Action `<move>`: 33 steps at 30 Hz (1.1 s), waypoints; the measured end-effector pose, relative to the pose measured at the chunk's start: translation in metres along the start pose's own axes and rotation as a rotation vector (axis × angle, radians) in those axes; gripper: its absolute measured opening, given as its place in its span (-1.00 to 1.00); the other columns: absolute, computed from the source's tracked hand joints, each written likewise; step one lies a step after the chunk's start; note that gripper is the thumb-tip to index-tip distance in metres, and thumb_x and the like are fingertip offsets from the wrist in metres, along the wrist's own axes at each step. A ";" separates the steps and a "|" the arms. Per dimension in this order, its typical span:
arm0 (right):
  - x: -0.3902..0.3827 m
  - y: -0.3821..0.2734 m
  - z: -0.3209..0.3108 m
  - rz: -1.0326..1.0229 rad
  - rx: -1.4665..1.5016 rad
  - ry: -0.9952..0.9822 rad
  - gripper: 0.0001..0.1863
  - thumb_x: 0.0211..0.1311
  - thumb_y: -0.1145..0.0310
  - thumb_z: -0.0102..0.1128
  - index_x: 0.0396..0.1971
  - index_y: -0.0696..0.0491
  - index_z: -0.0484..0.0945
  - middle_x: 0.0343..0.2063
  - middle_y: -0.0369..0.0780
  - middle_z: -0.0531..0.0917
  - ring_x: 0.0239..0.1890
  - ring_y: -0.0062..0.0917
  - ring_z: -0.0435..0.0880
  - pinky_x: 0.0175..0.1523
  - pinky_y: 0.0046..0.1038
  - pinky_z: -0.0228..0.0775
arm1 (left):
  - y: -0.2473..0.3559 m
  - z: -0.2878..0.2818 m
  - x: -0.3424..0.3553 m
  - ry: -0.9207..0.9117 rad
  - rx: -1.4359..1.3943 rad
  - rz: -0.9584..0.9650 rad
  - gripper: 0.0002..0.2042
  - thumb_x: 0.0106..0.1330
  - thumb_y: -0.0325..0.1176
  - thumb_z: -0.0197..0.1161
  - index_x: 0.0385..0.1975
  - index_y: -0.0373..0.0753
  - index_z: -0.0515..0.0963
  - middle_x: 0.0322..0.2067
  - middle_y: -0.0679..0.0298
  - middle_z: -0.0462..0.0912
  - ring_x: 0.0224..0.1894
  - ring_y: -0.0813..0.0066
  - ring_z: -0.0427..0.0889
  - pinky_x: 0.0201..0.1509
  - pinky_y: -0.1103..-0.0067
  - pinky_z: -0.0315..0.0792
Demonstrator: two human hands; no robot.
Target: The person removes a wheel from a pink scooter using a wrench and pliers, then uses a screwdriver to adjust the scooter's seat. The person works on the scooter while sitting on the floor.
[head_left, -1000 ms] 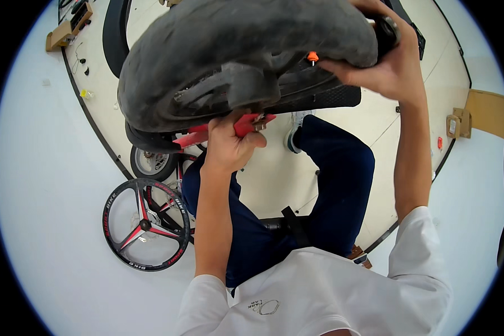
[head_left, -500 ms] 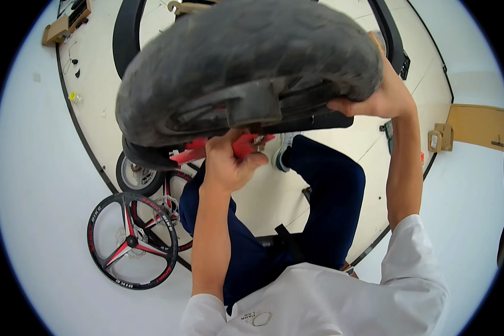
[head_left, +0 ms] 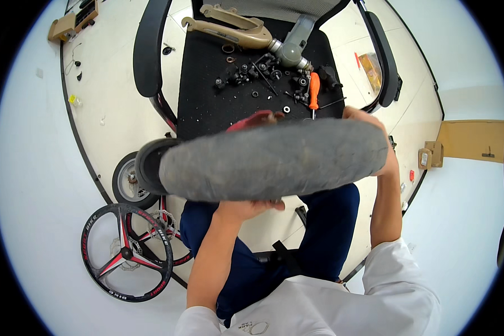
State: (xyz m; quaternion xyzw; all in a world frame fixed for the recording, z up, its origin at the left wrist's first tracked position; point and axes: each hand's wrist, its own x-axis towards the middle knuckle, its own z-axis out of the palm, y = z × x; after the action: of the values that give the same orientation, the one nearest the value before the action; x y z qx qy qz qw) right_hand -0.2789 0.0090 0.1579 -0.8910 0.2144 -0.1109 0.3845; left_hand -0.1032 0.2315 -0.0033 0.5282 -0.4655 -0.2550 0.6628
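Observation:
A small wheel with a thick grey rubber tyre is held up in front of me, its tread turned toward me. My right hand wraps round the tyre's right end. Against the near lower side rests my left hand, its thumb stretched to the right and its other fingers hidden by the tyre. Past the far side pokes a red handle-like piece, mostly covered; I cannot tell what grips it. The hub is out of sight.
Beyond the wheel, a black chair seat bears a tan fork, an orange-handled screwdriver and several small metal parts. At left lie a three-spoke wheel and another small wheel. Cardboard boxes stand far right.
The wheel has come down and toward me and turned tread-on. Both hands moved with it. The red piece, earlier in my left hand's fingers, now shows beyond the tyre; the chair seat is uncovered.

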 end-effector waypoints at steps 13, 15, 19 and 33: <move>-0.008 0.005 0.025 0.309 0.333 0.027 -0.25 -0.24 0.44 0.61 0.09 0.16 0.50 -0.04 -0.17 0.65 0.00 -0.47 0.60 0.21 -0.41 0.40 | 0.026 -0.016 0.036 -0.212 0.229 0.091 -0.59 -0.03 -0.33 0.40 -0.23 -0.49 0.50 -0.27 -0.04 0.63 -0.39 0.29 0.64 -0.30 0.46 0.59; -0.003 0.025 0.044 0.321 0.426 0.093 -0.20 -0.21 0.45 0.62 0.14 0.19 0.45 0.03 -0.16 0.62 0.08 -0.44 0.56 0.24 -0.39 0.38 | 0.036 -0.013 0.053 -0.094 0.303 0.136 -0.72 0.03 -0.53 0.21 -0.23 -0.51 0.49 -0.50 0.08 0.58 -0.59 0.39 0.54 -0.49 0.51 0.47; 0.003 0.046 0.065 0.318 0.608 0.147 -0.21 -0.15 0.47 0.59 0.18 0.21 0.41 0.06 -0.15 0.59 0.11 -0.41 0.53 0.24 -0.37 0.37 | 0.052 -0.002 0.071 0.034 0.107 -0.148 -0.75 0.44 -0.39 -0.07 -0.10 -0.48 0.41 -0.69 0.28 0.47 -0.68 0.57 0.41 -0.57 0.57 0.24; 0.015 0.076 0.126 0.669 1.253 0.254 -0.53 -0.02 0.57 0.50 -0.09 0.07 0.49 -0.31 -0.35 0.61 -0.54 -0.81 0.39 -0.60 -0.70 -0.02 | 0.041 0.020 0.111 0.030 0.211 -0.230 -0.53 0.54 -0.37 -0.10 0.40 -0.33 0.11 -0.28 0.05 0.68 -0.36 0.39 0.61 -0.23 0.59 0.42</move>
State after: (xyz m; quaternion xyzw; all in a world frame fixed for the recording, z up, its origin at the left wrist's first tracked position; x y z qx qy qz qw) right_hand -0.2422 0.0355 0.0177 -0.3700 0.4148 -0.1919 0.8088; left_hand -0.0792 0.1427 0.0743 0.6485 -0.4164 -0.2709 0.5769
